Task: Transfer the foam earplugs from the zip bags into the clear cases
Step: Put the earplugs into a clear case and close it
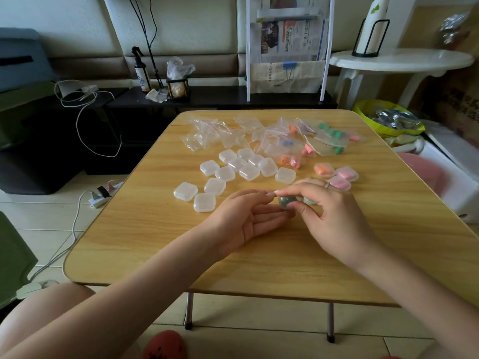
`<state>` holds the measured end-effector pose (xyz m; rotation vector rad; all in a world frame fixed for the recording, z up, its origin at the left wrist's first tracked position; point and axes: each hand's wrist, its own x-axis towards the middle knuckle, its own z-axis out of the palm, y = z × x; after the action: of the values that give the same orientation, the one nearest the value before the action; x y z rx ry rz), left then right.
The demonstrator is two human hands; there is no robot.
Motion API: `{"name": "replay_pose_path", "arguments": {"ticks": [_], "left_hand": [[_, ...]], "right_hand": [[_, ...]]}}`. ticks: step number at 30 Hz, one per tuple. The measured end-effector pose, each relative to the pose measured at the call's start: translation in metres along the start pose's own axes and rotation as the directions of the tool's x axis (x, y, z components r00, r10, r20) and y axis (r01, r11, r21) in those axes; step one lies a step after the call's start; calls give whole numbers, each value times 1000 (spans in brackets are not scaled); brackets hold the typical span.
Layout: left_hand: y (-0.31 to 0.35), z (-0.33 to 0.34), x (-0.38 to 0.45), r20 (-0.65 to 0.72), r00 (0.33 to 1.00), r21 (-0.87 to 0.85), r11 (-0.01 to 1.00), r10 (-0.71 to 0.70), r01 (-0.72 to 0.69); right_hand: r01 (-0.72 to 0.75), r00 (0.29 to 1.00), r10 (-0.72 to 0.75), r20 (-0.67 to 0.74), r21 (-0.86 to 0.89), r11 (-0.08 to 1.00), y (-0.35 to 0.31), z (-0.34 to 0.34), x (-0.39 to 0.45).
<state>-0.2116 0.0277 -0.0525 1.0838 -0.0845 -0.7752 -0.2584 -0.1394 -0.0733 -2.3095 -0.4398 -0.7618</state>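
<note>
Head view: the right hand (329,213) pinches a clear case (290,202) of green earplugs, mostly hidden by its fingers, just nearer the camera than the empty cases (234,171) on the table (259,268). The left hand (248,218) lies palm-up, fingers straight, tips touching that case. Beyond the empty cases lie zip bags (285,141), contents partly blurred; three filled cases (337,176) sit to their right.

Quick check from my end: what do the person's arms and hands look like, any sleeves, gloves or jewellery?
Both forearms are bare right up to the frame edge: no sleeves, gloves, watch or wristband show. The right hand wears one thin, silvery ring on a finger. The left hand shows no jewellery. The fingernails look short and unpainted, though they are too small to tell for certain.
</note>
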Motion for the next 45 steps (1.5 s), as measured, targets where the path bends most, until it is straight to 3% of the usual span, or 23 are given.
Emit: {"name": "replay_pose_path", "arguments": {"ticks": [5, 8, 11, 14, 18, 22, 25, 31, 36, 41, 45], "left_hand": [[1, -1, 1, -26, 998, 38, 997, 63, -62], [-3, -4, 3, -60, 980, 291, 943, 188, -163], [-9, -9, 0, 36, 930, 675, 678, 365, -292], [-16, -12, -2, 159, 897, 821, 450, 411, -352], [-21, -15, 0, 226, 879, 878, 303, 420, -370], [-21, -16, 2, 239, 874, 891, 263, 423, -370], [-21, -18, 3, 249, 868, 891, 250, 429, -379], [-21, -17, 4, 274, 857, 897, 207, 435, -392], [-17, -18, 7, 274, 852, 912, 160, 445, -377], [-8, -18, 22, 329, 833, 941, -86, 445, -326], [0, -15, 45, 407, 839, 903, -293, 360, -313]], "right_hand": [[-115, 989, 107, -100, -84, 990, 9, -13, 4], [-235, 960, 222, -170, -61, 970, 17, -25, 9], [-325, 928, 315, -200, -14, 946, 26, -36, 9], [-371, 911, 367, -187, 16, 928, 36, -38, 8], [-355, 925, 353, -143, 11, 935, 47, -21, 12], [-303, 951, 282, -125, -207, 930, 50, -15, 13], [-276, 957, 291, -1, -313, 909, 52, -19, 11], [-357, 925, 380, 33, -272, 893, 49, -18, 7], [-358, 933, 347, -89, -157, 921, 48, -18, 12], [-385, 923, 383, -49, -193, 903, 57, -16, 24], [-383, 918, 397, -11, -287, 878, 69, -16, 39]]}}
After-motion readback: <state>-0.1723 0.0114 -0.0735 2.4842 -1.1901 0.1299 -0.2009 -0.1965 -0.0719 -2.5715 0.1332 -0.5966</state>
